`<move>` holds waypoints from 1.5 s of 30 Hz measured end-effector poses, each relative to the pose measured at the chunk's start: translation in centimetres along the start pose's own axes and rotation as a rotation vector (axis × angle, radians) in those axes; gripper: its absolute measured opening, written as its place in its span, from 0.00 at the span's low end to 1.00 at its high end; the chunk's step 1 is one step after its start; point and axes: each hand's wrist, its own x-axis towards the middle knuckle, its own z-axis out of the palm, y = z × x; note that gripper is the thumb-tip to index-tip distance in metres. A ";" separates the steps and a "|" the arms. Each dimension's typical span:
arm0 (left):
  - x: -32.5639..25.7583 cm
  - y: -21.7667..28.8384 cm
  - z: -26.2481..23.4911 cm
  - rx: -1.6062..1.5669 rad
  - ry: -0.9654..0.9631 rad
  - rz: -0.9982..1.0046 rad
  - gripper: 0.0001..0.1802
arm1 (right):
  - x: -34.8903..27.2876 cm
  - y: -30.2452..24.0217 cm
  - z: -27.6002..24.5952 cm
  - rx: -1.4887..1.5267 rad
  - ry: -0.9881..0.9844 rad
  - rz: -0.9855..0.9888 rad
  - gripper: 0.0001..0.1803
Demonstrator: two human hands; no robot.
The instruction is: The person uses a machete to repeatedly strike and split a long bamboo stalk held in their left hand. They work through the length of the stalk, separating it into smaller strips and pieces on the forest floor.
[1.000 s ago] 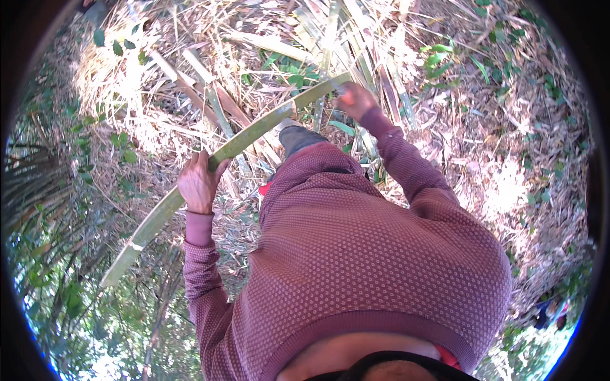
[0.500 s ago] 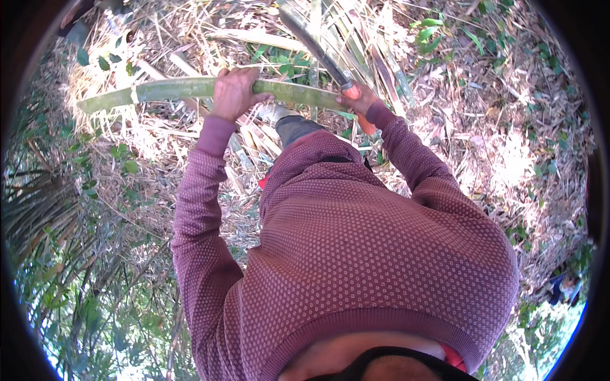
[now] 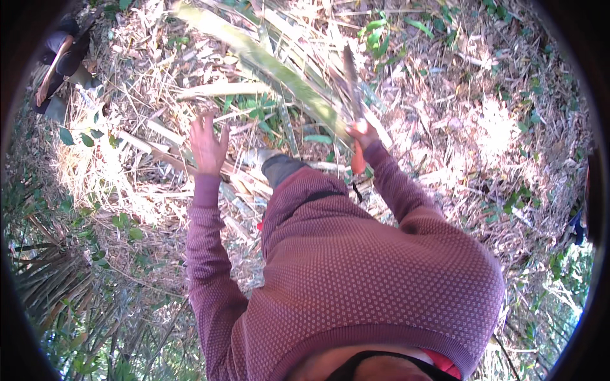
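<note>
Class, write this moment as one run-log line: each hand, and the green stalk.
left hand: open, fingers spread, holding nothing | right hand: gripping orange-handled blade | green stalk: lying beyond both hands | ground: dry leaf litter

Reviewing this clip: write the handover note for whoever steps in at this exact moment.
Left hand: open, fingers spread, holding nothing.
Right hand: closed on a long blade with an orange handle, blade pointing up.
Green stalk: lies slanting across the dry litter ahead, its near end by the right hand; neither hand grips it.
Done: stalk released.
Left: cannot tell whether it is cut.
</note>
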 end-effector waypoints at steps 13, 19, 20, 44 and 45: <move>-12.0 -4.4 4.7 -0.157 -0.208 -0.265 0.23 | 11.8 -2.1 -13.0 -0.443 0.505 -0.019 0.32; -16.3 -7.9 3.3 -0.173 -0.202 -0.453 0.21 | 17.5 -6.6 -10.6 -0.623 0.512 0.174 0.29; -17.2 -8.5 3.3 -0.173 -0.200 -0.499 0.20 | 18.7 -4.8 -11.1 -0.719 0.501 0.206 0.28; -37.6 -11.5 10.3 -0.513 -0.275 -1.060 0.21 | -0.1 3.8 3.8 -0.960 -0.062 0.086 0.18; -37.9 -11.7 10.7 -0.557 -0.257 -1.148 0.21 | 0.0 4.6 3.6 -0.981 -0.120 0.093 0.17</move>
